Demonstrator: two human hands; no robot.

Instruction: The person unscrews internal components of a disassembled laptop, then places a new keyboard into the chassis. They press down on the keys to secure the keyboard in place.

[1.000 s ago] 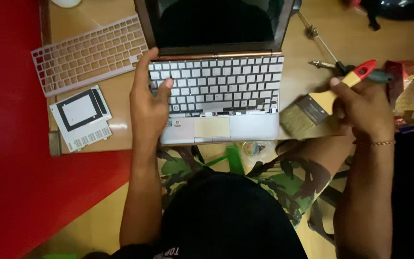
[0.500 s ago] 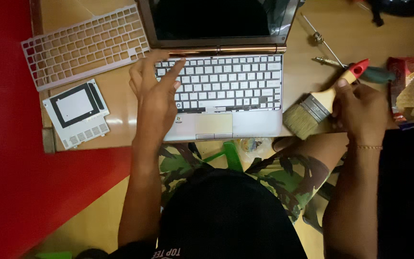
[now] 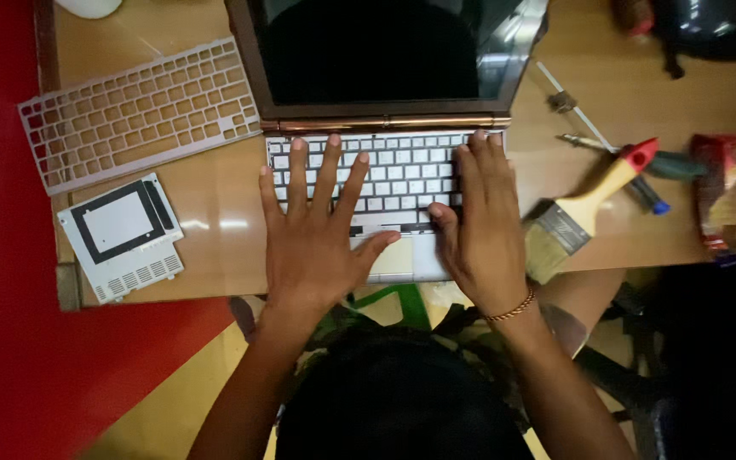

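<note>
An open laptop (image 3: 385,51) with a dark screen stands on the wooden desk (image 3: 215,221). My left hand (image 3: 321,234) lies flat on the left half of its white keyboard (image 3: 411,166), fingers spread. My right hand (image 3: 479,226), with a thin bracelet at the wrist, rests flat on the right half, fingers together, thumb near the trackpad. Neither hand holds anything. A wide paintbrush (image 3: 577,213) with a pale wooden handle and red tip lies on the desk just right of my right hand.
A loose keyboard frame (image 3: 138,111) lies left of the laptop, with a small vented cover panel (image 3: 121,234) below it. Screwdrivers (image 3: 649,166) and a thin rod lie at the right, beside a red packet (image 3: 734,196). The desk's front edge runs under my wrists.
My right hand has put the paintbrush down on the desk and moved left onto the keyboard. My left hand has shifted right and flattened on the keys.
</note>
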